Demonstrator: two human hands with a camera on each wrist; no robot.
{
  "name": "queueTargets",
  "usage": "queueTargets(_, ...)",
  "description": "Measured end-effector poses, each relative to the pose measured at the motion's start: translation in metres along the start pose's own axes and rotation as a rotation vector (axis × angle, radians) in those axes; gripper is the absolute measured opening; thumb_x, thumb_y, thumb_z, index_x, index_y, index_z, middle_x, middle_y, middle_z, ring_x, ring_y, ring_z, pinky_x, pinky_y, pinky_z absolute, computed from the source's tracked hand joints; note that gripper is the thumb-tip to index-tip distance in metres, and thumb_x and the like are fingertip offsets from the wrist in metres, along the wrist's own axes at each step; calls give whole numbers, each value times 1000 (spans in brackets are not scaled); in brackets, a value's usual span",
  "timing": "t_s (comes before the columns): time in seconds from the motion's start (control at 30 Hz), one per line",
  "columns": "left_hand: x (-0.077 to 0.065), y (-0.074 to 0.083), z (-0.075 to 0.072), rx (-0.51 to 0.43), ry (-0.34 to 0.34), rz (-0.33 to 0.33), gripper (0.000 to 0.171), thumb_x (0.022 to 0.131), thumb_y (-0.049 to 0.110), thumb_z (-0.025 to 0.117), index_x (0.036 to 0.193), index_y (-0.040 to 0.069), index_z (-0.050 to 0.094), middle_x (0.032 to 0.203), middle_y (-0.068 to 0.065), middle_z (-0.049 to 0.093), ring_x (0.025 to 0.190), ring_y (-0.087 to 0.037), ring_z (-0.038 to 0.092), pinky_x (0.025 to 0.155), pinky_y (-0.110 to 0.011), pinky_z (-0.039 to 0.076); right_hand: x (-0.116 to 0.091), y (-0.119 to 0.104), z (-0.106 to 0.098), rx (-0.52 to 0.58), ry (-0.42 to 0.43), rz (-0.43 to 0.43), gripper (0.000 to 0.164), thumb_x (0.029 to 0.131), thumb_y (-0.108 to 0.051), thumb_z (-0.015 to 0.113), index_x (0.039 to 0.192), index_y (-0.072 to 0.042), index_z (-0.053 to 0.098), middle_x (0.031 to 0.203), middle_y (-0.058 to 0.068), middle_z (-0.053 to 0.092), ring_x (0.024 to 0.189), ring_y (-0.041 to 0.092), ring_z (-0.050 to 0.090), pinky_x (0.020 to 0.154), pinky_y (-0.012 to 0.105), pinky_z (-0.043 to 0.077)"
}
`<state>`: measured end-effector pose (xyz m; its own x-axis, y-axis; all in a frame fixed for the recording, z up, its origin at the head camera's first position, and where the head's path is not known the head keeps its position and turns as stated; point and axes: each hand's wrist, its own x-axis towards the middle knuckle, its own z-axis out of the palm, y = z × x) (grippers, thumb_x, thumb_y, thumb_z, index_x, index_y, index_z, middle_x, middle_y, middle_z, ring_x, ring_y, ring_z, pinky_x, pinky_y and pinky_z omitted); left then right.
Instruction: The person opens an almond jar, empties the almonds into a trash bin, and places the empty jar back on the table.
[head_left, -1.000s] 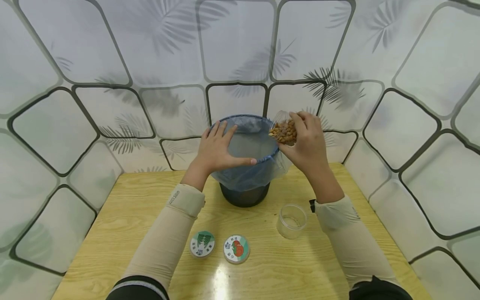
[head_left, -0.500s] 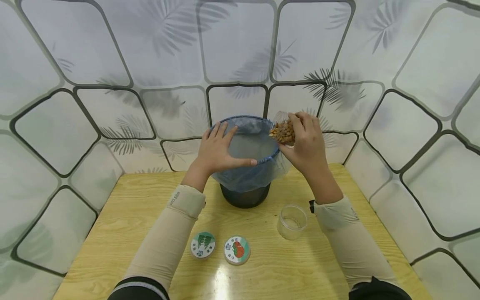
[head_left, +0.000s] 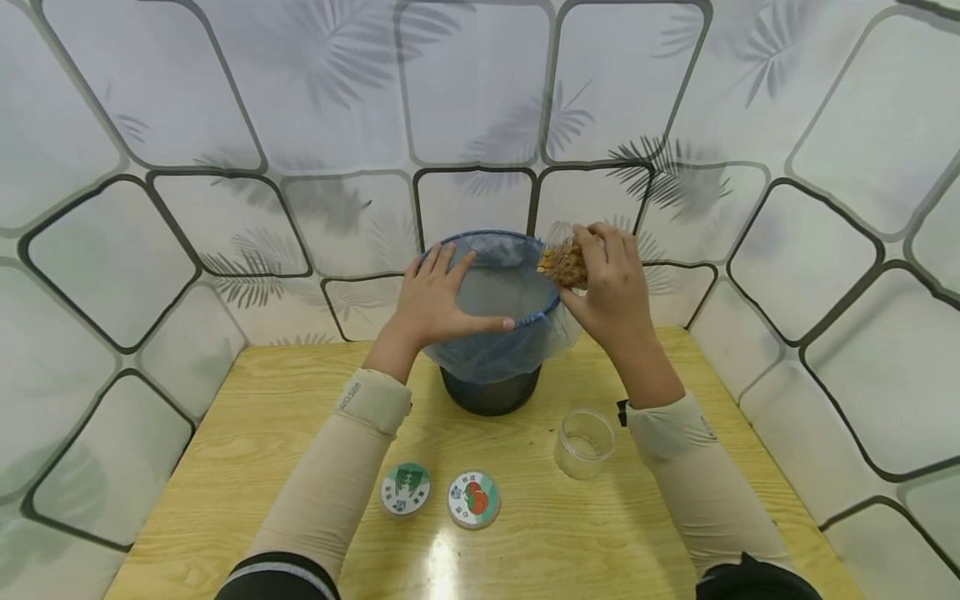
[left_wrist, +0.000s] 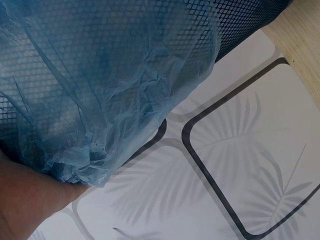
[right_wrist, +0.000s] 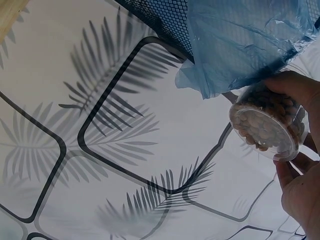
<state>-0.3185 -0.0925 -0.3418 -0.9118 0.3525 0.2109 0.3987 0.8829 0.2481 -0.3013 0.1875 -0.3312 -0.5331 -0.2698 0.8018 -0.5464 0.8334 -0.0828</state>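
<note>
A dark mesh trash bin (head_left: 491, 396) lined with a thin blue plastic bag (head_left: 487, 358) stands at the back of the table. My left hand (head_left: 431, 304) lies on the bin's left rim with fingers spread and thumb stretched across the near edge. At the right rim, my right hand (head_left: 618, 292) grips a clear plastic jar (right_wrist: 262, 127), tilted with its mouth toward the bin. Brown nut-like pieces (head_left: 564, 265) fill much of the jar. The right wrist view shows its round base, with fingers and thumb on its sides.
A clear open jar (head_left: 583, 444) stands on the wooden table (head_left: 292, 400) near my right forearm. Two round lids, one with a green vegetable picture (head_left: 406, 489) and one with tomatoes (head_left: 473, 499), lie in front. Patterned walls (head_left: 472, 83) surround the table.
The jar in my right hand tips slightly more toward the bin, and the pieces inside shift toward its mouth. My left hand stays in place on the rim.
</note>
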Motion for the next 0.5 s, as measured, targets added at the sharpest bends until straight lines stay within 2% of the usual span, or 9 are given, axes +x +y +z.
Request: queueTargets(0.5, 1, -1, 2, -4, 7, 5, 126, 75, 94, 62, 172, 23, 23, 179, -16, 14, 167, -38, 6, 133, -64, 8, 1, -2, 0, -13, -6, -19, 81, 79, -10, 94, 150, 3, 55, 139, 27, 55, 128, 47, 50, 114, 55, 45)
